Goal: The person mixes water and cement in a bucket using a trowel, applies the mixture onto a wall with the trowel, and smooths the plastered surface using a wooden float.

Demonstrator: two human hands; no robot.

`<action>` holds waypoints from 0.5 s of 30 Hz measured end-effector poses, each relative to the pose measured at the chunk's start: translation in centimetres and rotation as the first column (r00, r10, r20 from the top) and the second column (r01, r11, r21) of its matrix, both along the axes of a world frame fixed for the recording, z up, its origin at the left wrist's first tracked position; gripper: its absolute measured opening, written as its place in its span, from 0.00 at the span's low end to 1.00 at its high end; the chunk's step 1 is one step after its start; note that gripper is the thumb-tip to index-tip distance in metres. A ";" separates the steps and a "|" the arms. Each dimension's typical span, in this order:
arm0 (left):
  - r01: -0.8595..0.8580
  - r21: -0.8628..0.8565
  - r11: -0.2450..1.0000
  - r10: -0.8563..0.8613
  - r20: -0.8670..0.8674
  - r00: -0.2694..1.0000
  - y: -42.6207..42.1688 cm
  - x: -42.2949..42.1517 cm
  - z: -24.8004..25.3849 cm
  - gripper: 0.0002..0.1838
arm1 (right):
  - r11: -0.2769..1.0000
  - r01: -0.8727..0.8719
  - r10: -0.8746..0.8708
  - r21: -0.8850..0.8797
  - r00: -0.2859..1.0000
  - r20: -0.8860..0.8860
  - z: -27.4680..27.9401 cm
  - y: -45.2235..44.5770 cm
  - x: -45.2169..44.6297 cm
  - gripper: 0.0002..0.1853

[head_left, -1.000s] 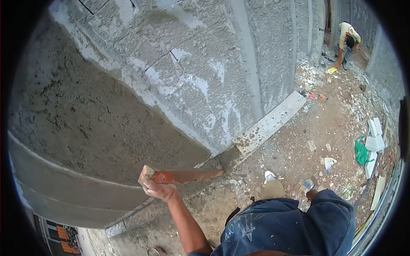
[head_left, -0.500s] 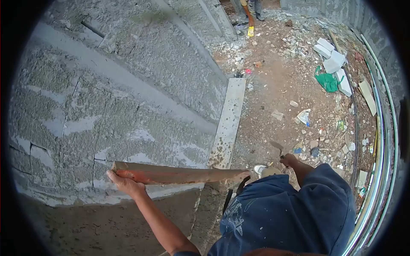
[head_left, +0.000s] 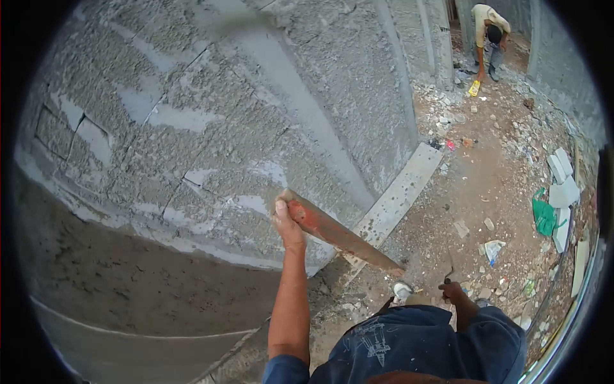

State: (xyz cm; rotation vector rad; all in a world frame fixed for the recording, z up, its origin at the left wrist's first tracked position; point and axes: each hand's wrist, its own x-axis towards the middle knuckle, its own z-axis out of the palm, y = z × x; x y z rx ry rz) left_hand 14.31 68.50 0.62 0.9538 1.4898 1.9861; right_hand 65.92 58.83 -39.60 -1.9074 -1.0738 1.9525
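Note:
My left hand (head_left: 289, 224) is closed round the upper end of a long straightedge bar (head_left: 342, 238), brown with worn red patches. The bar slants down to the right, its far end near my shoe (head_left: 402, 291). Rough grey plaster covers the wall (head_left: 243, 153) beside it. Low at my right side, my right hand (head_left: 453, 292) grips the handle of a trowel (head_left: 449, 265), whose blade shows almost edge-on.
A pale plank (head_left: 400, 192) lies along the wall's foot. Another person (head_left: 489, 38) bends over at the back, a hand at a yellow packet (head_left: 474, 88). White blocks (head_left: 563, 192) and a green bag (head_left: 543, 214) lie among rubble at right.
My view has swung left, so the scene sits farther right. The bar has turned from nearly level to a steep slant, still in my left hand. The trowel blade now appears narrower.

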 end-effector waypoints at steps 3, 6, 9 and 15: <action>-0.056 0.116 0.992 0.061 -0.039 0.997 -1.6 5.8 0.6 0.27 | 0.884 0.215 -0.312 -0.414 0.932 -0.183 -0.3 4.6 -5.0 0.13; -0.034 0.152 0.988 0.039 -0.026 0.999 -3.6 11.0 1.5 0.24 | 0.657 0.430 -0.608 -0.620 0.788 -0.099 -1.8 8.8 -11.8 0.15; -0.051 0.224 0.973 0.045 0.033 0.998 -6.3 14.0 4.6 0.25 | 0.704 0.295 -0.560 -0.646 0.790 -0.250 0.7 9.8 -17.7 0.16; -0.184 0.390 0.902 0.054 0.319 0.946 -15.3 10.5 13.2 0.30 | 0.726 0.346 -0.661 -0.594 0.590 -0.464 -9.3 7.9 -20.5 0.22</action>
